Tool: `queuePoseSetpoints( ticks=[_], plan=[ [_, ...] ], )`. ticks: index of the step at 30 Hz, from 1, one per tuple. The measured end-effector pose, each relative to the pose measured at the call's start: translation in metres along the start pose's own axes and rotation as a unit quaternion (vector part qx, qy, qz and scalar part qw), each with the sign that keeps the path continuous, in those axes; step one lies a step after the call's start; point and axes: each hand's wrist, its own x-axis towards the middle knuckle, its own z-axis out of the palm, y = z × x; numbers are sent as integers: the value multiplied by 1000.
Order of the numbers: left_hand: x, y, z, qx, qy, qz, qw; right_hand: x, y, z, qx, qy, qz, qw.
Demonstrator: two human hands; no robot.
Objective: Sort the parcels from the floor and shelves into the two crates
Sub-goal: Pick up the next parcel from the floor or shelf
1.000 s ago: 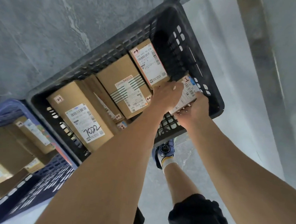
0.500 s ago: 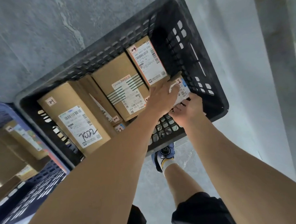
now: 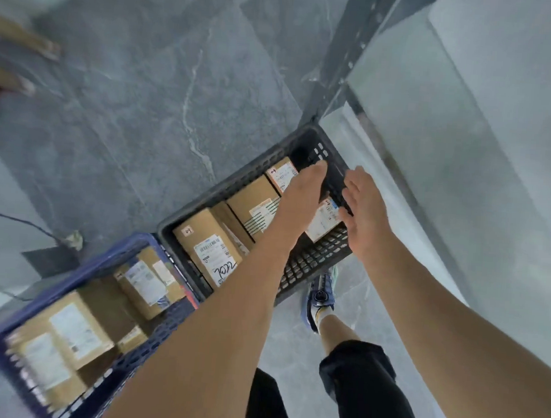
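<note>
A black crate (image 3: 230,186) stands on the grey floor and holds several cardboard parcels with white labels. A small labelled parcel (image 3: 323,223) lies at its right end, below and between my hands. My left hand (image 3: 301,194) hovers over the crate with straight fingers and holds nothing. To its right, my right hand (image 3: 365,212) is spread wide and empty above the crate's right rim. A blue crate (image 3: 101,262) sits against the black one at lower left, also holding several parcels.
A grey metal shelf post (image 3: 340,60) rises behind the black crate, with a pale shelf board (image 3: 469,124) on the right. Blurred parcels (image 3: 18,40) lie at the far left. A dark cable (image 3: 12,219) crosses the floor. My blue shoe (image 3: 320,297) stands beside the black crate.
Both hands let go of the small parcel, which now lies in the black crate. The hands have lifted and spread, and the view has pulled back and up.
</note>
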Motion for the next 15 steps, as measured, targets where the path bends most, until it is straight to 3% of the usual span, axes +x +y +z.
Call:
queuePoseSetpoints(
  ticks=[9,15],
  plan=[
    [-187,167,-14,29,-45,135,989,-219,-113,-11,69,11,-157,985],
    [-301,217,27,45,-116,196,973,-343,-143,-70,163,30,-241,956]
  ],
)
